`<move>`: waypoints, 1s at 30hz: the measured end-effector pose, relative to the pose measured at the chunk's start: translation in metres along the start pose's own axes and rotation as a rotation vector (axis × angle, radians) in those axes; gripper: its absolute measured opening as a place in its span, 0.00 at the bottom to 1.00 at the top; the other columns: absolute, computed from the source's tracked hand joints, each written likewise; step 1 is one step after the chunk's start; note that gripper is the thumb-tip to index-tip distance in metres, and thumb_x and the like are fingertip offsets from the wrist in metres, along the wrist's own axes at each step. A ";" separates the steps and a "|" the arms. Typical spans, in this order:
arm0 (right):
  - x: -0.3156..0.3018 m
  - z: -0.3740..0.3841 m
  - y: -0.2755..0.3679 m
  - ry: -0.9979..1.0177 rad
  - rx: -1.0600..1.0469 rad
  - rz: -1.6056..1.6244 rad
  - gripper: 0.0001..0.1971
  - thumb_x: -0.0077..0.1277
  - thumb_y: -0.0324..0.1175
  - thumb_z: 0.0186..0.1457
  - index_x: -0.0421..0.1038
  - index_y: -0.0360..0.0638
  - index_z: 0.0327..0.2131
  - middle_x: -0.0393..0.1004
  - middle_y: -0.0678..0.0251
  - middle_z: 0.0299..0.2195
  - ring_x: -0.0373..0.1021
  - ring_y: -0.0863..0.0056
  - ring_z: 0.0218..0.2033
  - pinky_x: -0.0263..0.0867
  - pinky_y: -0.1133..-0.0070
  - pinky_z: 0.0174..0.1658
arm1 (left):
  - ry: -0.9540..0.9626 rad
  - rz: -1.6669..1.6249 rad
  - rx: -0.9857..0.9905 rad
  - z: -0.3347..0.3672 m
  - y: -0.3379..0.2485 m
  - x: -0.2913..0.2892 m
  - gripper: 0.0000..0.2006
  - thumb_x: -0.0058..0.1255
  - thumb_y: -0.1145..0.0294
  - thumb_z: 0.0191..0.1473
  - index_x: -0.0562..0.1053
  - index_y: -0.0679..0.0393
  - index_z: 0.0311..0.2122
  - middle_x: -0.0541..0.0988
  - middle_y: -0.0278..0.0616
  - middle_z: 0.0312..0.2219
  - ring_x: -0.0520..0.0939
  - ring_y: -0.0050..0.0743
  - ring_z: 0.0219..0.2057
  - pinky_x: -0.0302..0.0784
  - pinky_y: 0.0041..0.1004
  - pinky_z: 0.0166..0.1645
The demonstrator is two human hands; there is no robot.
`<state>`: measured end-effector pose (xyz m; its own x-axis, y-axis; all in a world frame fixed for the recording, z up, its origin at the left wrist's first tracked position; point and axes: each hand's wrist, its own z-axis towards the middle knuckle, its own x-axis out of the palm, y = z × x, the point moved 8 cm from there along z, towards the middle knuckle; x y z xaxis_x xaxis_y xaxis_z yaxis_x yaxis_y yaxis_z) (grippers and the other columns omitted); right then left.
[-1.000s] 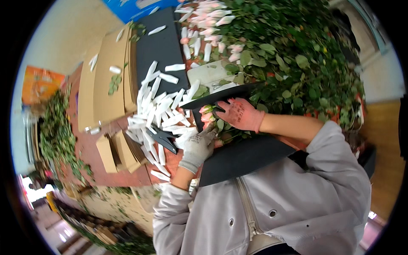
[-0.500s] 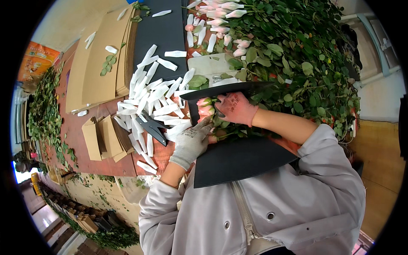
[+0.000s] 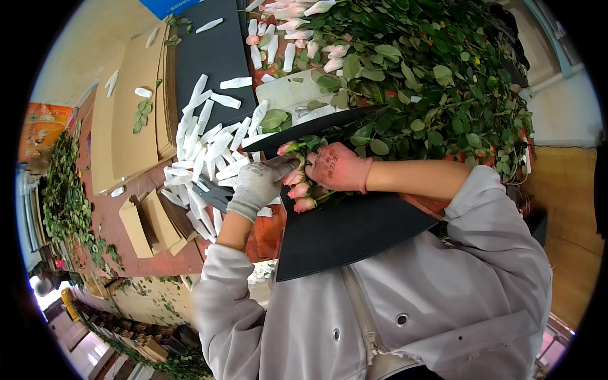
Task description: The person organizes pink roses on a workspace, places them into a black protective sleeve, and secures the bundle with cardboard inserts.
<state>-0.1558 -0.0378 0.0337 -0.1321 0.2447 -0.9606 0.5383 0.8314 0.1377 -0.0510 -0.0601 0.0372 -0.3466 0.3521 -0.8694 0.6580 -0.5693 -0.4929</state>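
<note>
My left hand (image 3: 256, 183), in a grey-white glove, reaches in with its fingers closed at the upper side of a small row of pink roses (image 3: 299, 190). Beside it my right hand (image 3: 339, 168), in a pink-red glove, is curled round the rose stems, which its fingers mostly hide. Another pink rose (image 3: 288, 147) shows just above the left fingertips. The heads lie between a curved black sheet (image 3: 354, 237) at my front and a second black sheet (image 3: 313, 128) standing behind the hands. What exactly the left fingertips grip is partly hidden.
Many white mesh sleeves (image 3: 218, 149) lie heaped left of my hands, partly over a black tool (image 3: 214, 193). Folded cardboard (image 3: 152, 225) and stacked brown cardboard (image 3: 130, 126) lie farther left. Leafy rose stems (image 3: 437, 95) pile up on the right; sleeved pink roses (image 3: 294, 25) lie at the back.
My left hand has moved off the front rose heads toward the upper side of the bunch, leaving several heads showing below it. My right hand stays near the stems. The whole view has shifted slightly.
</note>
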 end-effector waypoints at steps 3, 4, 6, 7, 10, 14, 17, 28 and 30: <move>-0.003 -0.001 -0.001 -0.082 0.040 0.009 0.08 0.46 0.33 0.45 0.68 0.40 0.29 0.70 0.62 0.29 0.72 0.66 0.30 0.66 0.70 0.28 | -0.049 -0.027 0.017 0.001 0.003 0.000 0.21 0.48 0.77 0.42 0.76 0.48 0.44 0.79 0.35 0.40 0.81 0.34 0.38 0.75 0.29 0.41; -0.004 -0.002 -0.001 -0.102 0.052 0.007 0.08 0.47 0.33 0.45 0.68 0.40 0.29 0.70 0.62 0.29 0.72 0.65 0.30 0.66 0.69 0.28 | -0.061 -0.038 0.028 0.000 0.005 0.001 0.20 0.47 0.77 0.42 0.76 0.48 0.44 0.79 0.35 0.40 0.81 0.34 0.38 0.76 0.29 0.41; 0.003 0.004 -0.001 -0.054 0.059 0.028 0.08 0.47 0.33 0.45 0.69 0.40 0.29 0.71 0.62 0.29 0.72 0.66 0.29 0.66 0.70 0.28 | -0.035 -0.038 0.027 -0.001 0.010 0.004 0.21 0.45 0.78 0.44 0.76 0.47 0.45 0.79 0.34 0.41 0.81 0.33 0.39 0.76 0.29 0.41; 0.005 0.006 -0.001 -0.031 0.063 0.036 0.09 0.47 0.34 0.45 0.69 0.40 0.29 0.71 0.62 0.28 0.72 0.66 0.28 0.66 0.70 0.28 | -0.031 -0.033 0.033 -0.001 0.012 0.006 0.21 0.45 0.78 0.44 0.76 0.47 0.45 0.79 0.34 0.41 0.81 0.34 0.39 0.76 0.29 0.41; -0.013 0.007 0.004 -0.083 -0.001 0.080 0.11 0.50 0.35 0.42 0.69 0.39 0.29 0.72 0.62 0.28 0.72 0.65 0.28 0.67 0.70 0.29 | -0.035 -0.017 0.059 -0.001 0.015 0.007 0.22 0.44 0.78 0.44 0.75 0.46 0.46 0.79 0.34 0.42 0.80 0.34 0.39 0.76 0.30 0.41; -0.006 0.007 0.000 0.020 0.016 0.062 0.14 0.55 0.37 0.38 0.70 0.39 0.29 0.72 0.62 0.29 0.73 0.64 0.29 0.67 0.70 0.29 | -0.005 0.011 0.047 -0.001 0.017 0.010 0.22 0.45 0.75 0.44 0.75 0.42 0.46 0.77 0.31 0.45 0.79 0.30 0.41 0.76 0.29 0.42; 0.001 0.008 -0.001 -0.005 0.041 0.048 0.12 0.54 0.37 0.38 0.71 0.41 0.27 0.73 0.62 0.28 0.73 0.65 0.30 0.67 0.70 0.29 | -0.008 -0.008 0.021 -0.003 0.019 0.012 0.20 0.47 0.70 0.45 0.75 0.41 0.47 0.77 0.29 0.45 0.79 0.28 0.42 0.75 0.29 0.41; -0.017 -0.015 0.014 -0.132 -0.074 0.093 0.16 0.54 0.45 0.44 0.68 0.46 0.33 0.67 0.67 0.30 0.71 0.68 0.30 0.65 0.68 0.30 | -0.184 0.041 -0.069 -0.004 0.004 0.006 0.17 0.55 0.50 0.45 0.78 0.46 0.38 0.79 0.32 0.38 0.81 0.35 0.31 0.76 0.32 0.35; -0.008 -0.011 0.011 -0.108 -0.042 0.127 0.16 0.54 0.47 0.45 0.69 0.47 0.31 0.69 0.67 0.29 0.71 0.68 0.31 0.65 0.69 0.32 | -0.195 0.032 -0.058 -0.004 0.002 0.008 0.16 0.54 0.52 0.46 0.78 0.47 0.38 0.79 0.31 0.39 0.81 0.35 0.30 0.76 0.33 0.34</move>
<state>-0.1584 -0.0252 0.0453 0.0263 0.2959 -0.9548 0.5092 0.8180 0.2675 -0.0495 -0.0554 0.0291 -0.4441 0.1810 -0.8775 0.7061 -0.5322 -0.4671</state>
